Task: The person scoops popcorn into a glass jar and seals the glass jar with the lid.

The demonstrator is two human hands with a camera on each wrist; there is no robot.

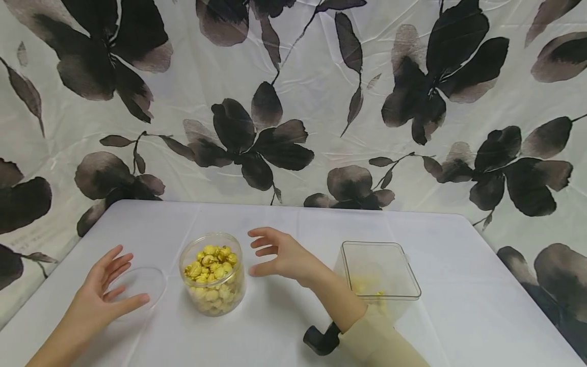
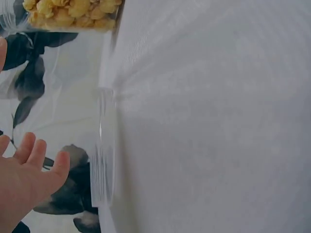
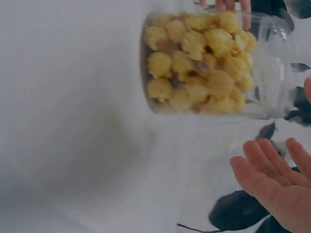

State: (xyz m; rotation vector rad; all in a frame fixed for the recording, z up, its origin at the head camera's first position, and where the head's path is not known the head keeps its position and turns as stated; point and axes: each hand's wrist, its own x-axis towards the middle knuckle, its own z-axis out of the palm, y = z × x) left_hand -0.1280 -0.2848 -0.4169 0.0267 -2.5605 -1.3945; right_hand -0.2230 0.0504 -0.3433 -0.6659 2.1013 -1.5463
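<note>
A clear round jar (image 1: 212, 300) filled with yellow popcorn (image 1: 208, 262) stands upright and uncovered on the table. My right hand (image 1: 286, 257) hovers just right of the jar, fingers spread and apart from it. Left of the jar, my left hand (image 1: 103, 293) is held with fingers spread over a clear round lid (image 1: 158, 283) lying on the table; it grips nothing. In the left wrist view the lid (image 2: 102, 150) lies apart from the left hand (image 2: 34, 179). The right wrist view shows the jar (image 3: 204, 68) beyond the right hand's fingers (image 3: 262, 165).
A clear square container (image 1: 380, 270) with a few yellow bits stands at the right, partly behind my right forearm. Near that sleeve lies a black object (image 1: 321, 340), partly hidden. The white-covered table (image 1: 257, 336) ends at a floral cloth (image 1: 321, 102) behind.
</note>
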